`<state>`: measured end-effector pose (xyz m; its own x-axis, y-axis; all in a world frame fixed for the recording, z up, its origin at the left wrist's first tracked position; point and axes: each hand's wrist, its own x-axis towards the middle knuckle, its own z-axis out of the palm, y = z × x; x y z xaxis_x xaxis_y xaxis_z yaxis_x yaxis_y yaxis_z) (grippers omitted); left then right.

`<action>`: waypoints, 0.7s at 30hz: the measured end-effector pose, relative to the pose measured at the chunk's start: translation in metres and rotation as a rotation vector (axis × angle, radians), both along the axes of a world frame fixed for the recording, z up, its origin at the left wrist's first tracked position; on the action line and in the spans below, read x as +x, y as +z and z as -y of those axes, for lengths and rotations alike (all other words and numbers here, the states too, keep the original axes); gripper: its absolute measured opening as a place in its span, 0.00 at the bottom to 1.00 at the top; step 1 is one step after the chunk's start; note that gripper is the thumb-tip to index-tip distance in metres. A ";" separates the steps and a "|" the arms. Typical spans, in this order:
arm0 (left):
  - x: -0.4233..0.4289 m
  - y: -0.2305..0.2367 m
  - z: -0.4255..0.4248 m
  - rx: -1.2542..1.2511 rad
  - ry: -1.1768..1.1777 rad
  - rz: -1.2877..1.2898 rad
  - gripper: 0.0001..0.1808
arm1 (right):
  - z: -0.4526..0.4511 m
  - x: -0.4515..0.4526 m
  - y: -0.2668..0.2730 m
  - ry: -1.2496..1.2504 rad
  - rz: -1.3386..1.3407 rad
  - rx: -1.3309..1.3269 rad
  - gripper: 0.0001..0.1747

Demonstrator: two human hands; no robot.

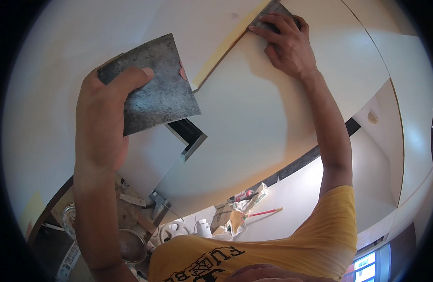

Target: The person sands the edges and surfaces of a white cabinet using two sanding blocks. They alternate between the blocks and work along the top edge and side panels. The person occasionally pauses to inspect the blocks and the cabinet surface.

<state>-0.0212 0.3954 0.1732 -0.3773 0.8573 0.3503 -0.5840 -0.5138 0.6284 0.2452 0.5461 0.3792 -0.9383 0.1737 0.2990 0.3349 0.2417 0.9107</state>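
My left hand [107, 102] holds a square grey sheet [160, 88], stained and mottled, with the thumb on its near face and a fingertip showing at its right edge. Higher up on the right, my right hand [287, 42] presses a second dark grey sheet [273, 7] flat against a pale panel [237, 116]. That sheet lies at the upper end of a yellowish strip [227, 38] along the panel's brown edge. Most of the second sheet's lower part is hidden by my fingers. The first sheet is held off the surface, nearer to the camera.
A dark rectangular recess [188, 132] opens below the left sheet. Lower down are a broom with a red handle [264, 213], a cardboard box [221, 216], a white container [203, 228], a round metal-rimmed pan [132, 246] and a grey tool [159, 204]. A dark ledge [297, 165] runs under my right arm.
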 end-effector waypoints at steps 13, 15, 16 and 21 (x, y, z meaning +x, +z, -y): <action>-0.003 -0.009 -0.006 0.042 0.003 -0.006 0.15 | 0.002 -0.001 -0.008 0.011 -0.008 0.009 0.26; -0.001 -0.008 -0.005 0.029 0.018 0.009 0.15 | 0.001 -0.001 -0.009 0.023 -0.009 0.024 0.26; -0.001 -0.007 -0.005 0.023 0.024 0.017 0.15 | 0.001 -0.001 -0.009 0.021 -0.009 0.021 0.26; -0.001 -0.008 -0.005 0.016 0.025 -0.004 0.14 | 0.003 -0.001 -0.012 -0.019 -0.028 0.014 0.27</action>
